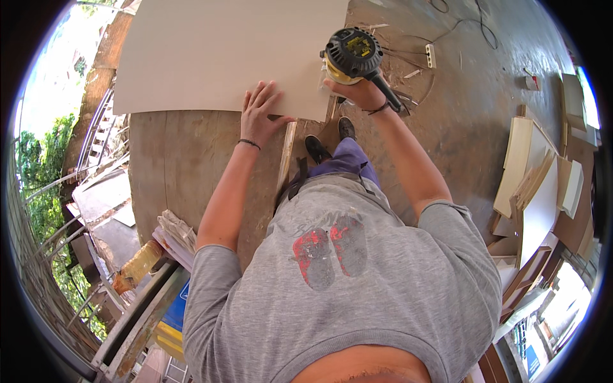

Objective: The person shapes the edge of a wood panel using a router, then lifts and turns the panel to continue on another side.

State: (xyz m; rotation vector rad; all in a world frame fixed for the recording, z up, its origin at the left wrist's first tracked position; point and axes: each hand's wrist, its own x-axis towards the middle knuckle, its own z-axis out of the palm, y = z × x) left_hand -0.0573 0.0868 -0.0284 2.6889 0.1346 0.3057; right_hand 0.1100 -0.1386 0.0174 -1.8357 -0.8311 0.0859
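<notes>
A black and yellow trim router (pixel 355 53) sits at the right edge of a large pale board (pixel 223 54), its cord coming off the black end. My right hand (pixel 359 95) is wrapped round the router's yellow lower body; the bit and base are hidden. My left hand (pixel 260 113) lies with fingers spread on the board's near edge, close to its right corner, and holds nothing. Under the board is a brown wooden worktable (pixel 191 159), whose bare top shows on the near side.
A white power strip (pixel 431 56) and loose dark cables lie on the floor at the far right. Stacked board offcuts (pixel 527 185) lean at the right. Rolled cloth (pixel 175 233) and a yellowish bottle-like container (pixel 137 265) are at the left. My shoes (pixel 317 149) stand beside the table.
</notes>
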